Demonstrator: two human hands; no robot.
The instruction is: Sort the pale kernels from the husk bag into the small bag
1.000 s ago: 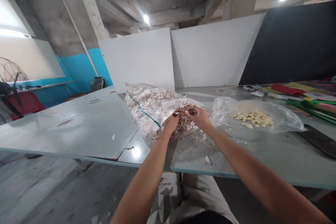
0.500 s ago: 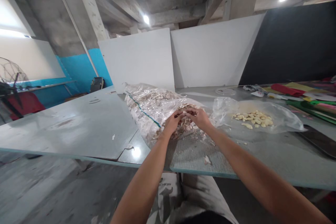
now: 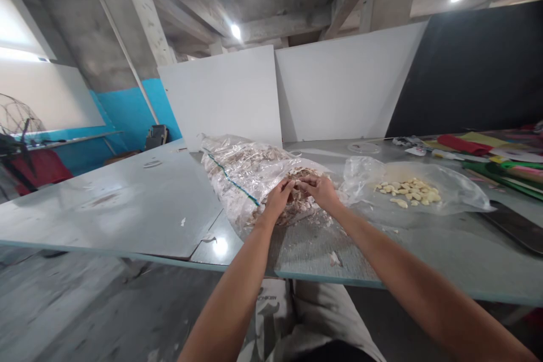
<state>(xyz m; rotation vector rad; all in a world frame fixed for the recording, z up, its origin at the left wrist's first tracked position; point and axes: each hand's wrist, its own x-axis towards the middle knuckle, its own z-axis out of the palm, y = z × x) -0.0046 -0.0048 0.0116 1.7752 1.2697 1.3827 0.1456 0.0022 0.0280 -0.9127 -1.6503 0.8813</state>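
Observation:
My left hand [image 3: 280, 193] and my right hand [image 3: 320, 188] meet over the open end of a large clear plastic bag [image 3: 240, 172] full of papery garlic skins [image 3: 299, 209]. Both sets of fingers are pinched together at the tips, on a small whitish garlic clove [image 3: 297, 182] that they mostly cover. To the right of my right hand, peeled garlic cloves [image 3: 409, 189] lie in a pile on another clear plastic bag [image 3: 460, 184].
Loose skin scraps [image 3: 335, 259] lie on the grey table [image 3: 148, 198] near its front edge. A black phone [image 3: 515, 226] rests at the right. Behind it are coloured sheets [image 3: 466, 144]. White panels [image 3: 220, 96] stand along the back.
My fingers have shifted slightly at the clove, with the hands staying in the same place over the skins. The bags and the peeled cloves have not moved.

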